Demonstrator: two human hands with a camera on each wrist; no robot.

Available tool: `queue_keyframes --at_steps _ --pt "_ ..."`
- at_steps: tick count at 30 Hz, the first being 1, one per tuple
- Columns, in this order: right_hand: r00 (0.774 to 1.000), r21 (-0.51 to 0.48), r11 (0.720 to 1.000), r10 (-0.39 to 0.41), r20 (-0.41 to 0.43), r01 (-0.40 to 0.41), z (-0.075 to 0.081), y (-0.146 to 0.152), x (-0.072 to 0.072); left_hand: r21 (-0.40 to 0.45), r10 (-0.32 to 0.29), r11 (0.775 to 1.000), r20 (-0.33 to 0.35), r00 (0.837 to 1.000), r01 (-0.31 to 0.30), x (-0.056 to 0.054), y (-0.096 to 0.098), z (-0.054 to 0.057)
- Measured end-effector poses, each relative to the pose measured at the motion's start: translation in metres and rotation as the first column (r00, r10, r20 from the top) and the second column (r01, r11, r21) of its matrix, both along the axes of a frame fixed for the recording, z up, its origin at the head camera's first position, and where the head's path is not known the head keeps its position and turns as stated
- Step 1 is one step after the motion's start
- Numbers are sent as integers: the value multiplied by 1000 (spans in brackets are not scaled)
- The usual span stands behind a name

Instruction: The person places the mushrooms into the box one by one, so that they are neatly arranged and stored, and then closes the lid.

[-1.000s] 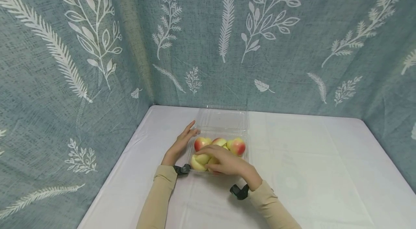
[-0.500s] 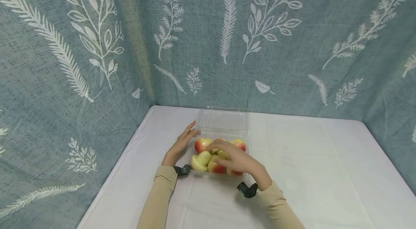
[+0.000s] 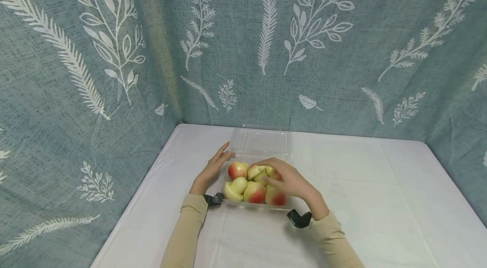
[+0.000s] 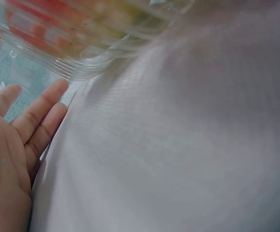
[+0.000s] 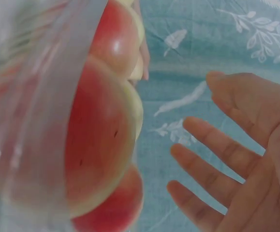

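A clear plastic clamshell container [image 3: 262, 206] stands on the table, packed with several yellow fruits blushed red, apple-like in look [image 3: 254, 193]. Among them lie pale yellow curved pieces [image 3: 233, 190]. My right hand [image 3: 294, 180] hovers over the container's right side, fingers spread and nothing held; it covers part of the fruit behind. In the right wrist view this hand [image 5: 246, 154] is apart from the red-cheeked fruit [image 5: 101, 140]. Along the container's left side lies my left hand [image 3: 213, 167], its fingers extended; the left wrist view shows its fingertips [image 4: 60, 87] right at the container's wall.
The container's clear lid [image 3: 262, 141] is folded back flat toward the rear of the table. A white cloth covers the table [image 3: 361, 192]. Blue-green curtains with white leaf prints [image 3: 243, 48] stand close behind the lid and along the left side.
My right hand has moved rightward across the fruit, from the left-middle to the right side, uncovering the front row. The left hand has stayed beside the container.
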State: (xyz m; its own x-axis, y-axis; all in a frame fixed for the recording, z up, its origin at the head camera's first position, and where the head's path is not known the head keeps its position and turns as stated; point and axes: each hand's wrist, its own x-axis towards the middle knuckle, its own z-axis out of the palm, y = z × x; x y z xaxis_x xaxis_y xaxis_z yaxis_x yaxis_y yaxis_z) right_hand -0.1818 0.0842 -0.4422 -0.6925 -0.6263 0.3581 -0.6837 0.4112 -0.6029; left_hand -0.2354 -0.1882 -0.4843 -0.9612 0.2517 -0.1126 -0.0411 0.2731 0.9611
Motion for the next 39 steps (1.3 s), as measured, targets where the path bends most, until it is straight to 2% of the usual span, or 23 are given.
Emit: queue_keyframes --at_steps 8,15,18,27,36,39 --pt "991 -26 991 -130 35 131 -3 14 -4 11 7 1000 -1 1000 -7 -2 0 -4" --pt "981 -87 978 -194 -22 191 -12 24 -13 37 30 999 17 999 -31 -17 -4 -31" --pt "975 -119 969 -221 -28 216 -15 27 -17 23 50 998 -5 999 -50 -18 -4 -35" --pt "958 -144 948 -286 6 284 -24 39 -26 3 67 998 -25 997 -67 -18 -2 -34" --pt "932 -154 920 -355 69 361 -26 49 -35 13 27 1000 -36 999 -27 -20 -4 -34" --pt "919 -159 906 -376 117 391 -27 51 -38 12 12 1000 -16 1000 -11 -16 -2 -24"
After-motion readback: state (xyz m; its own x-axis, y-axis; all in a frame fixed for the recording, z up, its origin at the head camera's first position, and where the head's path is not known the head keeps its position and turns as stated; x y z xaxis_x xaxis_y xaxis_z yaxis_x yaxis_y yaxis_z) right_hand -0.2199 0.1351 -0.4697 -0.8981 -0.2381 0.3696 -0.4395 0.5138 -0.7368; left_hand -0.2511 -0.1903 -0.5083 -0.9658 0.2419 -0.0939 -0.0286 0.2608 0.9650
